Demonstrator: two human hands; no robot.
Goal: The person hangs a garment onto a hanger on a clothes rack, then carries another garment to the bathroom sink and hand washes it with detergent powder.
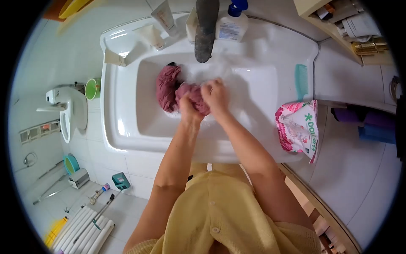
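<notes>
A wet, dusky-pink cloth [166, 89] lies bunched in the white sink basin [262, 101], its kind of garment not clear. Part of it is lifted between my two hands. My left hand [189, 108] grips the bunched cloth from below and the left. On its right side, my right hand [216, 96] has its fingers curled against the same cloth. White suds show in the water around it. Above the cloth, the dark faucet [206, 31] reaches over the basin from the back rim.
Several tubes, one a white tube [164, 17], and a pump bottle [232, 25] stand along the back rim. On the right rim lie a teal comb [301, 82] and a pink-and-white bag [298, 129]. An open shelf [334, 25] juts in at upper right.
</notes>
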